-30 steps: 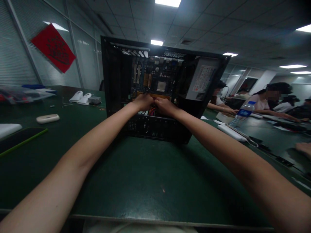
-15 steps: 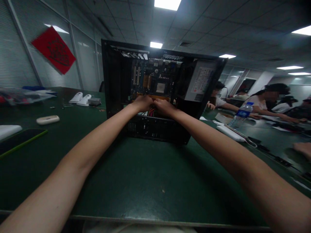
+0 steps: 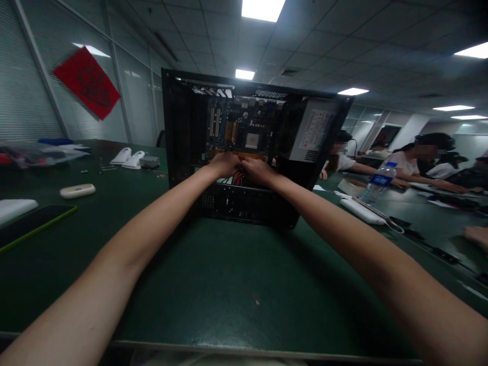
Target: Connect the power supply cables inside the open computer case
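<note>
An open black computer case (image 3: 183,127) stands on the green table (image 3: 213,284), its inside facing me. A blue motherboard (image 3: 244,127) fills its back wall and a grey power supply (image 3: 314,129) sits at the right. Both my arms reach inside. My left hand (image 3: 225,163) and my right hand (image 3: 258,169) are side by side at the lower edge of the motherboard, over an orange strip (image 3: 251,153) and red wires (image 3: 238,178). Their fingers are curled and hidden, so what they grip is unclear.
At the left lie a white device (image 3: 77,190), a dark phone with a green edge (image 3: 30,223), white objects (image 3: 127,156) and plastic bags (image 3: 34,151). At the right are a water bottle (image 3: 375,184), a white bar (image 3: 362,211) and other people at the table.
My hands stay in the same spot inside the case. The view has shifted slightly, so the case sits a little lower in the picture.
</note>
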### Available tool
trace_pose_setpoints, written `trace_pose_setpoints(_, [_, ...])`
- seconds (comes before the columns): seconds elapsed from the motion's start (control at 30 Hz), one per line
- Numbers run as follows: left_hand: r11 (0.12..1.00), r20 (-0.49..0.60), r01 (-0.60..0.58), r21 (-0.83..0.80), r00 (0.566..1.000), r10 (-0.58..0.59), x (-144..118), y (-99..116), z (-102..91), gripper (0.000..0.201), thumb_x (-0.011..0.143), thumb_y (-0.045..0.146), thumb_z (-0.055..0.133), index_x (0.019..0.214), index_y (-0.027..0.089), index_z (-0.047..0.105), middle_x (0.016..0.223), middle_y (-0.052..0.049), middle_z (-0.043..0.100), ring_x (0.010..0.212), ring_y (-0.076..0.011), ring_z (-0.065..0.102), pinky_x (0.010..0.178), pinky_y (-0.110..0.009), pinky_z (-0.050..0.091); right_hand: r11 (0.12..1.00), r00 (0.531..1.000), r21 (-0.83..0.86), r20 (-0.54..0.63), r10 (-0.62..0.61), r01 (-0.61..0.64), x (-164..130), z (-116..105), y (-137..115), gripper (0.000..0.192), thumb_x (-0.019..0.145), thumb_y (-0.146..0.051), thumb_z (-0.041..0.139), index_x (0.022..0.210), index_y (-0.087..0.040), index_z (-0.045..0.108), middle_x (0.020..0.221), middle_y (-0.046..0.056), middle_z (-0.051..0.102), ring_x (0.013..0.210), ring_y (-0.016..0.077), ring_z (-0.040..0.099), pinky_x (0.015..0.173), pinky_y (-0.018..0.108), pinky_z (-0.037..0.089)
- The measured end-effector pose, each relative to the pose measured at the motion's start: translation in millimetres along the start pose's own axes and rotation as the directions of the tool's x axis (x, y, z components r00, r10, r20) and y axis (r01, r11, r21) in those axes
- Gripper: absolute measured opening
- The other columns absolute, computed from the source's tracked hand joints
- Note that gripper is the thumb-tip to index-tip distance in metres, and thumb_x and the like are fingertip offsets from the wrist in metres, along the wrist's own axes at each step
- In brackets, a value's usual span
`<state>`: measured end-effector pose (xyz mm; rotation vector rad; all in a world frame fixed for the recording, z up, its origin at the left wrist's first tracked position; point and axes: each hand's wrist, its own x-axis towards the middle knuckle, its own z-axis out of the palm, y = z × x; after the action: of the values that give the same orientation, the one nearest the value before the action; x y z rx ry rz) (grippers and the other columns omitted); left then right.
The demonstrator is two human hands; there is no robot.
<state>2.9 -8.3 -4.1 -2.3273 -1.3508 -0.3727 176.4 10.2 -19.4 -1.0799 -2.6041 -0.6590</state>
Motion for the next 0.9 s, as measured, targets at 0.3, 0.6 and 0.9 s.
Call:
trace_pose_setpoints(0.3, [0.999,0.010,0.032,-0.010,0.999,-0.032,-2,2,-0.3,0.034,0.090,0.029,0.049,0.105,0.022,0.078,0.101,-0.010,0.077,0.092,-0.0265,0.071,0.070,-0.031,0.046,0.988,0.998,0.150,-0.052,0.040,-0.032,-13,0,3,0.033,0.085,-0.008,0.060,0.118,-0.011,0.066,0.127,0.016,0.061,0.115,0.0255,0.058,0.094,0.032,0.044])
trace_pose_setpoints(0.6, [0.992,0.015,0.024,-0.125,1.000,-0.022,3,-3,7.0,0.029,0.091,0.031,0.053,0.105,0.024,0.078,0.103,-0.006,0.078,0.092,-0.0227,0.071,0.074,-0.028,0.048,0.975,0.979,0.116,-0.054,0.196,-0.188,-14,-9,2,0.024,0.090,-0.008,0.052,0.097,-0.011,0.074,0.107,0.016,0.073,0.103,0.0252,0.064,0.088,0.030,0.045])
trace_pose_setpoints(0.9, [0.989,0.015,0.046,-0.139,0.999,-0.044,4,-2,7.1,0.030,0.089,0.032,0.055,0.106,0.025,0.078,0.105,-0.006,0.077,0.095,-0.0235,0.070,0.075,-0.029,0.049,0.960,0.964,0.091,-0.007,0.266,-0.264,-19,-14,-1,0.026,0.090,-0.009,0.051,0.096,-0.010,0.077,0.098,0.015,0.075,0.091,0.0232,0.068,0.076,0.026,0.046])
